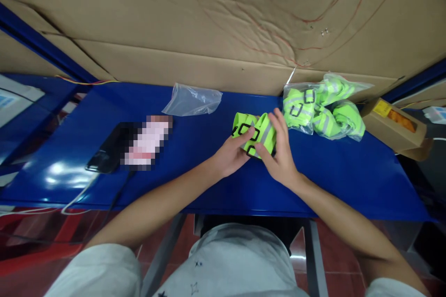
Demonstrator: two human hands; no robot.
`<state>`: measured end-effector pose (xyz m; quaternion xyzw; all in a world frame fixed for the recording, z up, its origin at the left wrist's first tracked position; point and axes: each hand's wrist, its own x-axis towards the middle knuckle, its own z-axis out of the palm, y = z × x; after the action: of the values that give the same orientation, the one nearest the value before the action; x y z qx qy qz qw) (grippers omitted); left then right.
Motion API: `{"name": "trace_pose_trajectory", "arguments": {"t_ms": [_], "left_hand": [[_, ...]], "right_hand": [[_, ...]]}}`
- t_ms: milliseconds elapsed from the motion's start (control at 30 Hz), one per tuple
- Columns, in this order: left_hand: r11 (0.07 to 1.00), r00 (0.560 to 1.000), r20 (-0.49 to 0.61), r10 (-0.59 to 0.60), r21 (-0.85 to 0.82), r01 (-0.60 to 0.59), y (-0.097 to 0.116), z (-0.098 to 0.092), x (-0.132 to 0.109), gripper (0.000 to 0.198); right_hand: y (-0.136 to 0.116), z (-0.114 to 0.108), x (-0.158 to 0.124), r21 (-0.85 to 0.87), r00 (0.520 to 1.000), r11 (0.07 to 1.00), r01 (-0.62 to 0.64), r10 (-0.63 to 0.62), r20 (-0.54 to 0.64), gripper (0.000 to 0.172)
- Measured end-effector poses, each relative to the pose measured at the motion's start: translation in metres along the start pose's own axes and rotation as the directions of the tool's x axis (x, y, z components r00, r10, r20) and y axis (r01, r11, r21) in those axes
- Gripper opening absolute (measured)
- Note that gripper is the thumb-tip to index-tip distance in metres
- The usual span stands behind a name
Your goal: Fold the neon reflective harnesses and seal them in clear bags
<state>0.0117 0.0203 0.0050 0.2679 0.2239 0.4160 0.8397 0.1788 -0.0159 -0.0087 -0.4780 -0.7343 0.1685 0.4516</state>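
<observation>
Between my hands is a folded fluorescent yellow-green reflective strap point(266, 133) with grey bands and black buckles. My left hand point(234, 153) grips its left side, the thumb pressed on top beside a buckle. Round the right side is my right hand point(281, 158), its thumb on the front near the lower buckle and its fingers along the far edge. The bundle is held just above the blue table point(223, 190). An empty clear plastic bag point(195, 100) lies behind it to the left.
Several bagged reflective straps point(327, 109) are piled at the back right, beside an open cardboard box point(397, 125) with something orange inside. At left lie a black phone point(108, 153) and a blurred-out item point(148, 141), with cables. A cardboard-covered panel point(209, 23) stands behind.
</observation>
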Motion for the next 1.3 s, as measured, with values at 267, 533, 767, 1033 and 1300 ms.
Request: {"name": "trace_pose_trajectory", "arguments": {"t_ms": [267, 533, 767, 1033, 1300], "left_hand": [[0.981, 0.995, 0.085, 0.052, 0.182, -0.067, -0.002, -0.007, -0.002, 0.079], [0.910, 0.977, 0.179, 0.112, 0.377, -0.173, -0.008, -0.023, 0.008, 0.086], [0.945, 0.985, 0.159, 0.073, 0.304, -0.119, -0.003, -0.020, 0.010, 0.091], [0.926, 0.990, 0.130, 0.059, 0.363, -0.102, -0.003, -0.025, 0.010, 0.089], [0.920, 0.991, 0.134, 0.023, 0.384, -0.074, -0.005, -0.022, 0.006, 0.094]], "right_hand": [[0.002, 0.011, 0.007, 0.649, 0.866, 0.600, -0.468, 0.458, 0.201, 0.095], [-0.006, -0.003, 0.015, 0.709, 0.770, 0.406, -0.576, 0.562, 0.304, 0.074], [0.001, -0.015, 0.018, 0.749, 0.747, 0.255, -0.612, 0.498, 0.441, 0.086], [0.007, -0.008, 0.016, 0.727, 0.698, 0.230, -0.647, 0.562, 0.444, 0.070], [0.002, -0.001, 0.015, 0.759, 0.682, 0.212, -0.616, 0.625, 0.379, 0.080]]}}
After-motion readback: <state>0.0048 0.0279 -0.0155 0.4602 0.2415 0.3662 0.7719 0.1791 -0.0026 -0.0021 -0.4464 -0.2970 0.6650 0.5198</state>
